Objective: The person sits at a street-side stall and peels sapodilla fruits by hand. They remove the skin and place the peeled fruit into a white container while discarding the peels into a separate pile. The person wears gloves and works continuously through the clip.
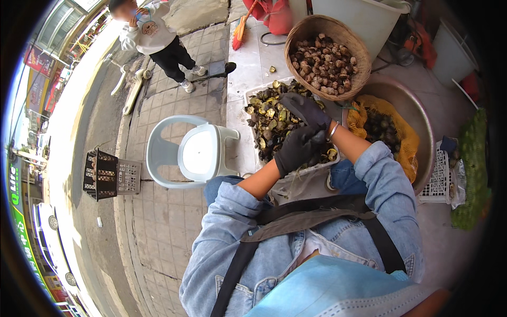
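Both my hands wear dark gloves above a white tray [253, 147] heaped with walnut husks [273, 115], some dark and some yellow-green inside. My left hand [297, 149] has its fingers bent near my right glove's cuff, below the bangle [333, 130]. Whether it grips the cuff or a small dark thing is hidden. My right hand [305, 109] reaches across the husks, back of the glove up, fingers close together. Its palm is out of sight. Beyond it, a tilted wicker basket [291, 47] holds husked walnuts [324, 65].
To the right, a metal basin [425, 134] holds an orange mesh sack [408, 130] of dark round walnuts. A pale plastic chair [200, 150] stands left of the tray. A child [158, 35] stands on the pavement near a scooter [132, 95]. Crates [128, 177] sit by the kerb.
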Tool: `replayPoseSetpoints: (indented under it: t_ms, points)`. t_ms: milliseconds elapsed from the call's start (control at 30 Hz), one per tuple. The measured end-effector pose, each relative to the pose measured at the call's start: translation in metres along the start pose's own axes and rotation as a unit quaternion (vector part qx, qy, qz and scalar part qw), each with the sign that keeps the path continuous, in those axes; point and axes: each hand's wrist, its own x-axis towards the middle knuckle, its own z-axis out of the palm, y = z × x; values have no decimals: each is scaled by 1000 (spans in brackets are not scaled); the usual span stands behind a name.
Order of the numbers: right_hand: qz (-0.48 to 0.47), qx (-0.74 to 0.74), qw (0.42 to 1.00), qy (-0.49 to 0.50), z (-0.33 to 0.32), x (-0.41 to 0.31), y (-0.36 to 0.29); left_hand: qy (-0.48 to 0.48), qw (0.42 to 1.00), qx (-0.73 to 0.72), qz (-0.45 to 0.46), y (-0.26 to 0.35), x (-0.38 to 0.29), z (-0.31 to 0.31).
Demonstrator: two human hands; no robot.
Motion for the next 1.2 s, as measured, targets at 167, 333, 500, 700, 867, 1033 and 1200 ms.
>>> replayPoseSetpoints:
  t_ms: [167,333,500,700,867,1033,1200]
  points:
    - [58,56,978,193,14,-9,1,-49,989,-119,-73,4,-2,9]
    - [-178,329,886,275,-105,-44,-19,24,999,-9,-29,-9,14,-24]
    - [-245,292,848,369,-265,-163,-18,34,911,386,140,-16,24,-70]
    - [-95,90,872,471,-255,-339,64,20,921,369,125,-20,40,-67]
    - [130,293,756,570,-167,-343,138,12,910,388,144,-27,44,-57]
    - [300,231,781,498,-130,-300,221,57,975,210,34,-39,37,-60]
    - [481,-29,780,399,-122,-305,266,104,988,-43,-102,-57,38,-62]
